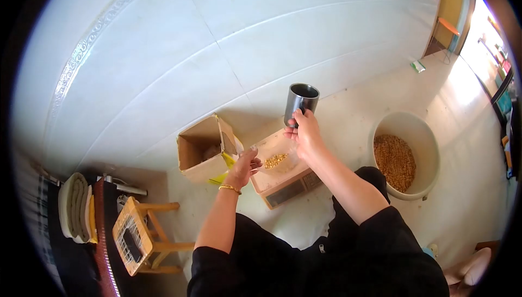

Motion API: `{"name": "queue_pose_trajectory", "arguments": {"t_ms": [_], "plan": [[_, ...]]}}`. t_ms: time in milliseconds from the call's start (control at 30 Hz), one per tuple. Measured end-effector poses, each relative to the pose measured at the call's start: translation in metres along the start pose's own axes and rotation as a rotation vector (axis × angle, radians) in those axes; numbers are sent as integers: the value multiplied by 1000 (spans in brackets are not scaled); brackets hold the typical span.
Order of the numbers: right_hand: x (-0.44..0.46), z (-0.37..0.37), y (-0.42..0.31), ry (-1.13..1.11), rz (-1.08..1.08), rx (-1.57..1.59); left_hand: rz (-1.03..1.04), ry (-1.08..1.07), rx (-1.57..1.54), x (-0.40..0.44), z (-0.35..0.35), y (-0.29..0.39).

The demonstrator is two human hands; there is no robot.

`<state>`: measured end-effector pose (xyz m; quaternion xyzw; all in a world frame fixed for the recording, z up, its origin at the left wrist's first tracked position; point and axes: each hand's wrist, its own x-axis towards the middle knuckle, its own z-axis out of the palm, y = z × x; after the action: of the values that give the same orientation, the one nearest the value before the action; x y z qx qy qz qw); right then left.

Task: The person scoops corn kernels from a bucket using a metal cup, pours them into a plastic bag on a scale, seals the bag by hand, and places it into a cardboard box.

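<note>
My right hand [306,134] is wrapped around a dark metal cup [296,103], its open mouth tipped upward near the wall. My left hand [244,169] is closed on the edge of a clear plastic bag [283,169]. Yellow corn kernels [274,160] lie in a small heap in the bag, between my two hands. Beneath the bag is a tabletop weighing scale [265,184] with a dark keypad panel. Some of my right fingertips are near the bag's other side; whether they touch it, I cannot tell.
An open cardboard box [198,174] stands left of the scale, with yellow packaging [218,179] beside it. At right, a large pale bucket [428,150] holds many kernels. A wooden stool [142,231] with a phone-like dark object is lower left. Another person's bare leg [468,268] shows lower right.
</note>
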<state>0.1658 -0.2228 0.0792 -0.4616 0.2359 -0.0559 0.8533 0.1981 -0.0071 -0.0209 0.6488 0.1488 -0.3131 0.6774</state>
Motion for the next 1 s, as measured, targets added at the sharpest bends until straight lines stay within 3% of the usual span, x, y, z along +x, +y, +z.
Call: {"name": "queue_pose_trajectory", "arguments": {"t_ms": [200,300,600,767,833,867,900,967,1000], "plan": [[-1,-3,2,-36,37,-8,-32,-91,171,-12,0,5],[-2,-3,2,-45,38,-21,24,-69,30,-17,2,9],[-13,0,17,-185,167,-165,-36,-106,148,-11,-9,4],[24,-14,89,-294,241,-123,-43,-115,120,-10,-9,3],[36,-26,107,-482,190,-383,-48,-118,102,-12,-7,7],[40,-30,106,-476,226,-650,-30,-102,62,-14,-4,7],[43,-29,109,-480,235,-649,-18,-87,19,-17,-3,5],[31,-28,96,-317,149,-1256,-11,-111,43,-15,-9,0],[40,-36,108,-347,-52,-1409,-31,-97,74,-13,-12,0]]}}
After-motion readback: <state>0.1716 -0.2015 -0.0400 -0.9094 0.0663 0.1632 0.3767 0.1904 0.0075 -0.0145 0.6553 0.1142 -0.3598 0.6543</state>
